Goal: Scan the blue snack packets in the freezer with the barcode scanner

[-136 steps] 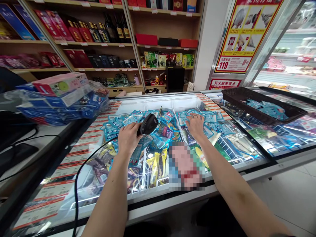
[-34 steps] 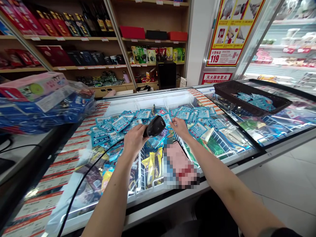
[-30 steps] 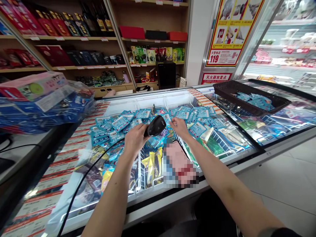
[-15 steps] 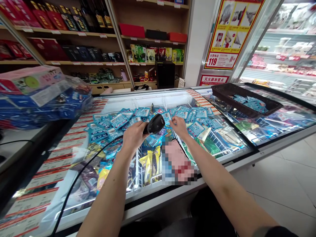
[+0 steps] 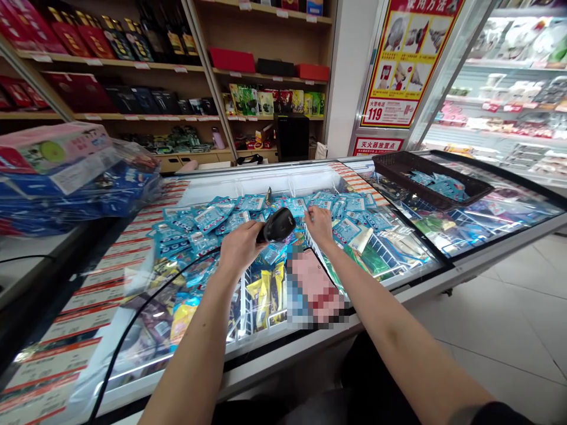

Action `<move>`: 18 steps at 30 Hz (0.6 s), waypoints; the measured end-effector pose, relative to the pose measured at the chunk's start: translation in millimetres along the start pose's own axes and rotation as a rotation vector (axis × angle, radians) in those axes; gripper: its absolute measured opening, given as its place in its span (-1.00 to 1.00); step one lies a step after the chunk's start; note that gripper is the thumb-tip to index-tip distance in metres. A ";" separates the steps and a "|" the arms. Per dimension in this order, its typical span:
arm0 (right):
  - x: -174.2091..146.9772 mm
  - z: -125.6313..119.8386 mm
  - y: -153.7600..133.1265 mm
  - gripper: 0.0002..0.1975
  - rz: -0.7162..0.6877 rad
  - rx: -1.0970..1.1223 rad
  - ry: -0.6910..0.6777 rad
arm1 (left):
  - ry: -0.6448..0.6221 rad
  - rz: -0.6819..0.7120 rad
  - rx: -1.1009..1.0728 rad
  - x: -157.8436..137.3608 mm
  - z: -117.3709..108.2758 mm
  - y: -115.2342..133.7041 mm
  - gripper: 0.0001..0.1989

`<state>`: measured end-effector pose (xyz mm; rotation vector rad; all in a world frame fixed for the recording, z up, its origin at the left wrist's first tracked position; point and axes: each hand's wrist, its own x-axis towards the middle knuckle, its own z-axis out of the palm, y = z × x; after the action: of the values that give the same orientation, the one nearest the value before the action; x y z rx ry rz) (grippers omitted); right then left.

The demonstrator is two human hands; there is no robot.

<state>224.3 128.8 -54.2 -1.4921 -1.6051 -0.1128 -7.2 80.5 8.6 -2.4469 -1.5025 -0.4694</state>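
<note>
My left hand [image 5: 241,242] is wrapped round a black corded barcode scanner [image 5: 278,225], its head tilted toward the right. Just beyond the scanner, my right hand [image 5: 319,225] pinches the edge of a small blue packet [image 5: 298,206], whose pale printed label shows. Many similar blue packets [image 5: 212,217] lie spread over the freezer's glass top around both hands. Nearer to me, a pink-screened phone [image 5: 312,277], partly blurred out, rests on the glass between my forearms. The scanner's black cable [image 5: 146,307] runs from my left hand down to the lower left.
A brown basket [image 5: 390,168] with a few blue packets stands on the freezer at right. Plastic-wrapped boxes [image 5: 57,171] are stacked at left. Price labels [image 5: 88,319] line the freezer's left part. Behind are shelves [image 5: 261,32] of goods and a wall poster [image 5: 398,65].
The view has shifted slightly. My right hand still pinches the packet beside the scanner, and my left hand keeps its hold on the scanner.
</note>
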 end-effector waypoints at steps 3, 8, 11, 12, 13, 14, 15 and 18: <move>0.6 1.1 1.1 -0.87 0.014 0.018 -0.072 | 0.015 -0.009 -0.001 -1.4 1.5 -1.1 -0.68; 3.2 3.4 3.4 -0.89 0.013 0.029 -0.150 | 0.028 -0.012 -0.021 -3.0 3.3 -5.0 -0.69; 4.6 3.9 4.9 -0.88 0.032 0.055 -0.161 | 0.026 -0.014 -0.031 -3.4 3.5 -6.7 -0.68; 4.9 3.8 5.4 -0.87 0.037 0.064 -0.159 | 0.027 -0.012 -0.034 -3.4 3.4 -6.9 -0.68; 5.1 3.5 5.9 -0.86 0.040 0.072 -0.155 | 0.028 -0.008 -0.035 -3.3 3.4 -7.0 -0.68; 5.3 3.2 6.4 -0.85 0.040 0.080 -0.151 | 0.028 -0.004 -0.034 -3.1 3.4 -6.9 -0.68; 5.4 2.7 6.7 -0.84 0.040 0.088 -0.149 | 0.026 0.000 -0.030 -2.9 3.4 -6.8 -0.67; 6.0 0.6 6.6 -0.81 0.040 0.104 -0.164 | 0.013 0.002 -0.014 -1.9 4.0 -6.2 -0.66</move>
<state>230.4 135.3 -53.9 -1.4836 -1.6824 0.1166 -13.0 83.1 4.4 -2.4510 -1.4965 -0.4959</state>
